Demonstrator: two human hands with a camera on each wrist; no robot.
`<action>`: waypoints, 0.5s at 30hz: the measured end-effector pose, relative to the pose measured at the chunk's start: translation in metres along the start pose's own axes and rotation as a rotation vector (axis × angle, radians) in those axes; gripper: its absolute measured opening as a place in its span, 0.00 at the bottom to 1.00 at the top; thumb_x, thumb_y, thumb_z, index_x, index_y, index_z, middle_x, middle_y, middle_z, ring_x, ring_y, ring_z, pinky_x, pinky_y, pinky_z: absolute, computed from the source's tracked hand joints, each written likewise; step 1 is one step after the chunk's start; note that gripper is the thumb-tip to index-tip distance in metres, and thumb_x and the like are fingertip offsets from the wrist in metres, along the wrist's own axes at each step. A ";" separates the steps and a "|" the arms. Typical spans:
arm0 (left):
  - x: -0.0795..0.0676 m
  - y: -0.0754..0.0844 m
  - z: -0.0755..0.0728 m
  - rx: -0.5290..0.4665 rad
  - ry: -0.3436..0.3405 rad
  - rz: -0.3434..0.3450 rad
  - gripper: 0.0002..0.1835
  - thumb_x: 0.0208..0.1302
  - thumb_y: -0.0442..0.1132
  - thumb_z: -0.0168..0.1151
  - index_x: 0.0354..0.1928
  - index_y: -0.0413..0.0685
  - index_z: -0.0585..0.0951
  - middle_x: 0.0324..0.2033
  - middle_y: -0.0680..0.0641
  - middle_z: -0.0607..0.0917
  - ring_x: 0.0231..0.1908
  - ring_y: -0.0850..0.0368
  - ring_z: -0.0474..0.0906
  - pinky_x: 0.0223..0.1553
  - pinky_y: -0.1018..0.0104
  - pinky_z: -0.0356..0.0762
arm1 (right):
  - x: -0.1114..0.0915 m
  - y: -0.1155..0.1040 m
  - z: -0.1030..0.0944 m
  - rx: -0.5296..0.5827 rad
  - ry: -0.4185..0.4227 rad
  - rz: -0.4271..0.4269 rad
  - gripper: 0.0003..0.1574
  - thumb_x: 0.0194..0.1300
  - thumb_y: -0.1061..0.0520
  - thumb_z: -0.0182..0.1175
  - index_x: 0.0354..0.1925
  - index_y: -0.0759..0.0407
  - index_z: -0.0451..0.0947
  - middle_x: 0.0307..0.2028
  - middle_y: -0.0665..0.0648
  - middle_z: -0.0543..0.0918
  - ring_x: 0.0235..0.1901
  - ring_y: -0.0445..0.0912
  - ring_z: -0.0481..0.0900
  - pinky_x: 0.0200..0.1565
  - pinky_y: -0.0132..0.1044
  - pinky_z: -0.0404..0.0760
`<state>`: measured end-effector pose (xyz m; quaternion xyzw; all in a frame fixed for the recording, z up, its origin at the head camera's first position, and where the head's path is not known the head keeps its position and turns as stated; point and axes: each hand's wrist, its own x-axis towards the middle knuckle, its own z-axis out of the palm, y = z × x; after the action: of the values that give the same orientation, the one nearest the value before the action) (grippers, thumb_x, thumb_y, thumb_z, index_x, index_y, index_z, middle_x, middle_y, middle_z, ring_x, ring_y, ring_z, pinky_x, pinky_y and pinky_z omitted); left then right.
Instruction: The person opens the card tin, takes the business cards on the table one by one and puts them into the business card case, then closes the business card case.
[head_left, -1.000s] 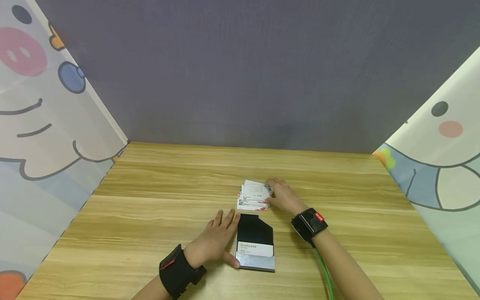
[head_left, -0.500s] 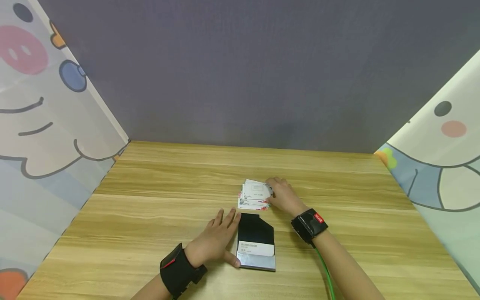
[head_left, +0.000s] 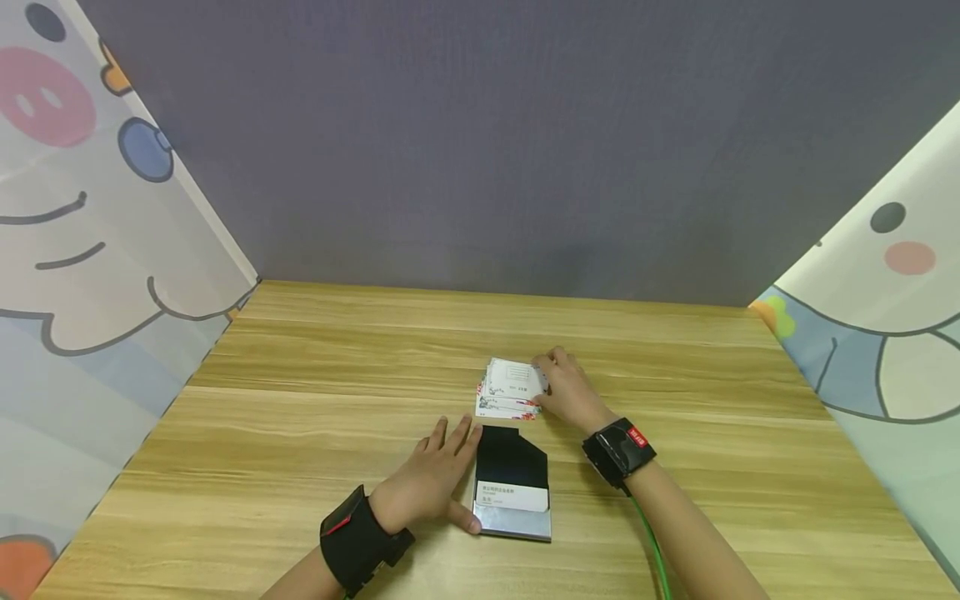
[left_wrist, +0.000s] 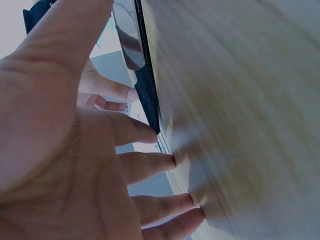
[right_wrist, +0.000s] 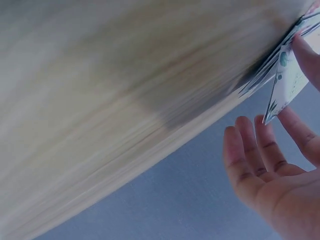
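The table (head_left: 337,367) gives everything a flat base. On it the hands work well apart: the left hand (head_left: 427,483) lies with fingers spread and fingertips on the wood, the right hand (head_left: 567,396) curls at the cards. The case (head_left: 513,523) lies just in front of the pile, left thumb and index finger against its side, probably to keep it from sliding. The pile (head_left: 502,411) is loosely fanned, which likely makes its edges easier to catch. The right thumb and index finger pinch the top card (right_wrist: 289,85) by its short edge, tilted up from the rest. Another card (head_left: 513,497) sits in the case.
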<state>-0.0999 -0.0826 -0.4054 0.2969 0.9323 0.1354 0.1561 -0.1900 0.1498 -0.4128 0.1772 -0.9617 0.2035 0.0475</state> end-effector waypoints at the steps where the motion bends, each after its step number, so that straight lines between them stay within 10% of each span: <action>1: 0.000 0.000 0.000 -0.001 -0.001 0.000 0.65 0.29 0.66 0.66 0.68 0.38 0.51 0.69 0.33 0.51 0.63 0.27 0.44 0.58 0.34 0.58 | 0.000 0.000 0.000 -0.001 0.007 -0.002 0.35 0.43 0.61 0.70 0.52 0.67 0.72 0.46 0.66 0.72 0.43 0.57 0.68 0.44 0.50 0.73; 15: 0.000 0.001 0.000 0.011 -0.007 -0.008 0.65 0.29 0.67 0.66 0.68 0.38 0.51 0.69 0.34 0.51 0.64 0.28 0.44 0.59 0.35 0.57 | -0.002 -0.002 0.002 -0.100 0.062 -0.045 0.32 0.45 0.61 0.69 0.50 0.67 0.74 0.51 0.66 0.73 0.49 0.60 0.68 0.51 0.57 0.71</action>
<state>-0.0995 -0.0818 -0.4051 0.2946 0.9336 0.1286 0.1584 -0.1872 0.1478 -0.4143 0.1896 -0.9645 0.1598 0.0907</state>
